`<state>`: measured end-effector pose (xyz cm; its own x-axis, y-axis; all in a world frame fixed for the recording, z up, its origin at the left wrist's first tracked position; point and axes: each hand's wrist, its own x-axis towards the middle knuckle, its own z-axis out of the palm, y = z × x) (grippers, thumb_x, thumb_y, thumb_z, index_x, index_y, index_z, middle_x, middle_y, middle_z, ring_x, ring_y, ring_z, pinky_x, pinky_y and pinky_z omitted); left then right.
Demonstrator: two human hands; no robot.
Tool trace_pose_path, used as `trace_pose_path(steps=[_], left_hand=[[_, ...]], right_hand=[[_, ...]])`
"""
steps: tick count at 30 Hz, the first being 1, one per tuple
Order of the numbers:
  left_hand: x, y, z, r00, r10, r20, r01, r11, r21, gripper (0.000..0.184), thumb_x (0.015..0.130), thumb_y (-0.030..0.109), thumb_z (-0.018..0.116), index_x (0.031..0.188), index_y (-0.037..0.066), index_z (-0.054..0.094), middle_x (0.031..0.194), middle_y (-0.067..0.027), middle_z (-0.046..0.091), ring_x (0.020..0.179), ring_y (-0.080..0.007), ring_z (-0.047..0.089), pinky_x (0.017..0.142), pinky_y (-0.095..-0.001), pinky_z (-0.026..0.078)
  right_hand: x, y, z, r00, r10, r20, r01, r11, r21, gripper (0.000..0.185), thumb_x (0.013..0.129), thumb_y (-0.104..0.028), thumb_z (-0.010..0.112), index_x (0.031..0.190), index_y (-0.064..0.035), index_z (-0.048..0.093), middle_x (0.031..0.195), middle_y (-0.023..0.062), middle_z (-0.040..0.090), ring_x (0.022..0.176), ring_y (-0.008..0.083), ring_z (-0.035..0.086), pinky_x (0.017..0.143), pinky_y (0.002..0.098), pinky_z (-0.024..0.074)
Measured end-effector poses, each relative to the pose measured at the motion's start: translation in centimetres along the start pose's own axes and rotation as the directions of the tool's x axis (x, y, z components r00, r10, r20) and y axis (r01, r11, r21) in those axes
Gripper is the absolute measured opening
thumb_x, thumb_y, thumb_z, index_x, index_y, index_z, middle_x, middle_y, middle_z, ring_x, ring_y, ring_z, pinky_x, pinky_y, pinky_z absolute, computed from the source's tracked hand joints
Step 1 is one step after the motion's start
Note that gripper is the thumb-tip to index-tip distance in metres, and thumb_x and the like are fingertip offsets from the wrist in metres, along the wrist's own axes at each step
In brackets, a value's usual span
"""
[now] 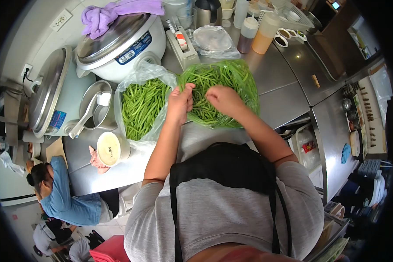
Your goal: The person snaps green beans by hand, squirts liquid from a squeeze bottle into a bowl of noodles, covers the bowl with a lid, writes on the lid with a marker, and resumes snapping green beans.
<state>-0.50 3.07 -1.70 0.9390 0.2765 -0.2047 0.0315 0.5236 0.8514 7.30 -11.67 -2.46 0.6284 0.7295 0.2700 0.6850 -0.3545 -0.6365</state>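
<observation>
A green plastic bag [249, 83] full of long green beans lies open on the steel counter. My left hand [180, 104] is over its left edge, thumb and fingers pressed together; what they pinch is too small to make out. Over the middle of these beans is my right hand [225, 99], its fingers curled inward, and anything between them is hidden. To the left, a clear plastic bag [121, 94] holds shorter pieces of green bean [145, 109].
Left are a lidded rice cooker [155, 41], a metal pot [107, 87] with a white ladle, and a tub [113, 149]. Squeeze bottles [266, 32] and a wrapped container [212, 38] stand behind. A person in blue [65, 192] is at the counter's left end.
</observation>
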Motion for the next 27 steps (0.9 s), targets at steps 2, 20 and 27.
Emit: trace_pose_path(steps=[2, 20, 27], left_hand=[[-0.3, -0.3, 0.3, 0.999, -0.029, 0.043, 0.026, 0.997, 0.067, 0.013, 0.084, 0.016, 0.049, 0.092, 0.007, 0.053, 0.053, 0.0068, 0.034, 0.039, -0.0024, 0.027, 0.035, -0.0173, 0.019], [0.2, -2.2, 1.6, 0.986, 0.131, 0.108, -0.167, 0.854, 0.493, 0.009, 0.080, 0.011, 0.053, 0.081, 0.003, 0.058, 0.062, 0.0025, 0.053, 0.053, -0.0037, 0.042, 0.048, -0.0194, 0.035], [-0.2, -0.7, 2.5, 0.996, 0.081, 0.025, -0.085, 0.975, 0.206, 0.008, 0.083, 0.014, 0.050, 0.086, 0.007, 0.054, 0.061, 0.0023, 0.049, 0.041, -0.0020, 0.034, 0.036, -0.0160, 0.023]], right_hand=[[0.8, -1.0, -1.8, 0.988, 0.156, -0.015, -0.144, 0.943, 0.299, 0.006, 0.072, -0.012, 0.056, 0.075, -0.0063, 0.057, 0.069, 0.0071, 0.057, 0.060, 0.0164, 0.055, 0.056, 0.0270, 0.0441], [0.3, -1.1, -3.3, 0.954, 0.197, -0.225, -0.063, 0.868, 0.493, 0.004, 0.075, -0.008, 0.054, 0.077, -0.0059, 0.056, 0.069, 0.0084, 0.057, 0.061, 0.0187, 0.054, 0.059, 0.0269, 0.0432], [-0.9, -0.2, -3.4, 0.994, 0.100, -0.042, -0.097, 0.993, 0.069, 0.016, 0.075, -0.021, 0.056, 0.079, -0.0052, 0.057, 0.075, 0.0102, 0.059, 0.069, 0.0256, 0.057, 0.062, 0.0341, 0.0440]])
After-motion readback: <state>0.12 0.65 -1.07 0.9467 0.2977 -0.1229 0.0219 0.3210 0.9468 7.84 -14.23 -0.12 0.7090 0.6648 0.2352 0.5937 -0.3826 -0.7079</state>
